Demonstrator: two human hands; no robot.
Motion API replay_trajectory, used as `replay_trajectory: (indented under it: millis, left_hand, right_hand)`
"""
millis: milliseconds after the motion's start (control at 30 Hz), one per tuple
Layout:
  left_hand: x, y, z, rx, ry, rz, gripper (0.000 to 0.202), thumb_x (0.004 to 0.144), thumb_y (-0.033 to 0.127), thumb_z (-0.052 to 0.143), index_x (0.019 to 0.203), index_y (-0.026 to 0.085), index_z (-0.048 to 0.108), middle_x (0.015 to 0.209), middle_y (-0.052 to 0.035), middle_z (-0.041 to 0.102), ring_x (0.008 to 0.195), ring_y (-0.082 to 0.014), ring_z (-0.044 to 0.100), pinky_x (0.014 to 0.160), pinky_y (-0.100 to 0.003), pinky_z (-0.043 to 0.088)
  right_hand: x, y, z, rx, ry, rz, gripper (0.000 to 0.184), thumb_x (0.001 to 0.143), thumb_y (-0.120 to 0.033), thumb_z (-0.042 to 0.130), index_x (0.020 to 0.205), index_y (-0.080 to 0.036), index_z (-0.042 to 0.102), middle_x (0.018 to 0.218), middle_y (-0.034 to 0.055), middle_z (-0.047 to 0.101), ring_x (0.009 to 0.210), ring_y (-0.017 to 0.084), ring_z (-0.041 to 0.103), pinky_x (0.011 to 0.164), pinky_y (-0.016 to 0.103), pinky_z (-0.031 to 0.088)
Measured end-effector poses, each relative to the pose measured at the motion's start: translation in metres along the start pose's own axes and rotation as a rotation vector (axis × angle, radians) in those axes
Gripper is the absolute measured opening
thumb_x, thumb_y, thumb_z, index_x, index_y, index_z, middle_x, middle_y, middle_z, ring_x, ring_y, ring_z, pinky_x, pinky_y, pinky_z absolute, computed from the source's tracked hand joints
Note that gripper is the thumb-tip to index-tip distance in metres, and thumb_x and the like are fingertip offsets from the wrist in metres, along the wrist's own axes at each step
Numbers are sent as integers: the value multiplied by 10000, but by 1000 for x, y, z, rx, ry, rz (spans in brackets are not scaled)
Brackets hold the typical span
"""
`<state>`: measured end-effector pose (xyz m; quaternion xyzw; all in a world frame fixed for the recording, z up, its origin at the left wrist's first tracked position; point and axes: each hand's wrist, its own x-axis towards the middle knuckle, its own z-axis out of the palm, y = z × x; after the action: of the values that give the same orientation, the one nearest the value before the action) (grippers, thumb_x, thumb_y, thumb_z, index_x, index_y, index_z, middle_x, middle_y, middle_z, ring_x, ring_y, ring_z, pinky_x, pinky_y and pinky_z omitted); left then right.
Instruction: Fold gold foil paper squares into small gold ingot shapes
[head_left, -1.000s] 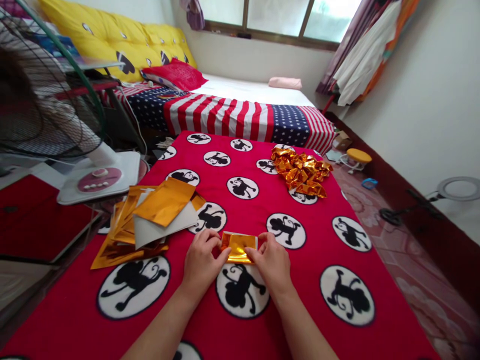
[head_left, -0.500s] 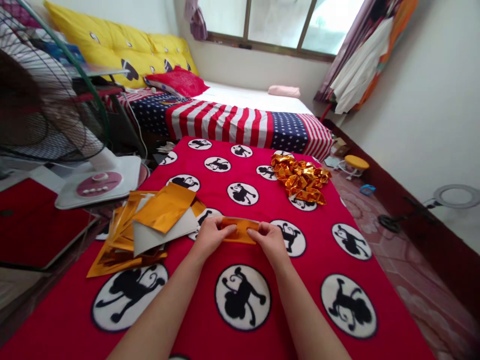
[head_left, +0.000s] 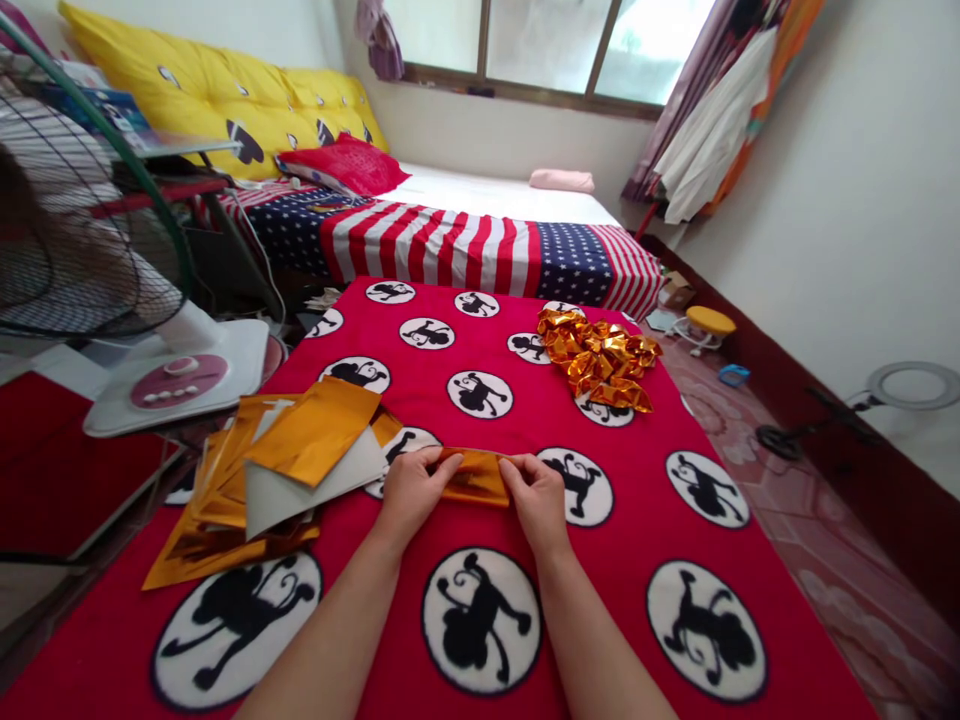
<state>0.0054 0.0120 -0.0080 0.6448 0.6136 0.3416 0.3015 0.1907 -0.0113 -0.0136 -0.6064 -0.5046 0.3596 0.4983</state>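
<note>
My left hand [head_left: 409,492] and my right hand [head_left: 535,497] each pinch one end of a small folded gold foil paper [head_left: 474,478], pressed low against the red blanket with monkey prints [head_left: 525,590]. Fingers of both hands are curled closed on its edges. To the left lies a loose stack of gold foil sheets [head_left: 277,460] with white backs showing. A heap of folded gold foil pieces [head_left: 600,358] sits farther away on the right.
An electric fan [head_left: 82,250] with a white base stands at the left edge. Behind the blanket is a bed with a stars-and-stripes cover [head_left: 465,240], yellow and red cushions. A yellow stool [head_left: 709,322] and a ring light [head_left: 911,385] are on the floor to the right.
The gold paper went from a wider rectangle to a narrower folded strip, and both hands moved slightly away from me with it. The view shifted a little.
</note>
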Motion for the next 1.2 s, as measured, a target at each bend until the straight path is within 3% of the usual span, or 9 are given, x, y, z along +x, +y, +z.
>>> replay_trajectory:
  millis: [433, 700, 1200]
  left_hand:
    - [-4, 4, 2, 61, 29, 14, 355, 824, 479, 566, 706, 186, 728, 599, -15, 644, 593, -152, 563, 569, -243, 361]
    - [-6, -1, 2, -110, 47, 19, 363, 826, 477, 576, 753, 160, 737, 627, -18, 651, 601, -148, 550, 562, -237, 392]
    - [-7, 1, 2, -90, 57, 21, 376, 821, 491, 579, 766, 162, 752, 611, -12, 646, 592, -150, 553, 549, -231, 393]
  right_hand:
    - [-1, 2, 2, 9, 49, -11, 335, 838, -464, 603, 711, -161, 671, 682, 25, 659, 651, 156, 569, 613, 243, 429]
    - [-2, -3, 2, 146, 26, -10, 296, 782, -457, 660, 791, -162, 675, 722, 26, 665, 630, 147, 575, 617, 256, 467]
    - [-4, -4, 0, 153, 58, -32, 270, 787, -431, 661, 744, -165, 640, 667, 11, 613, 617, 141, 545, 596, 249, 457]
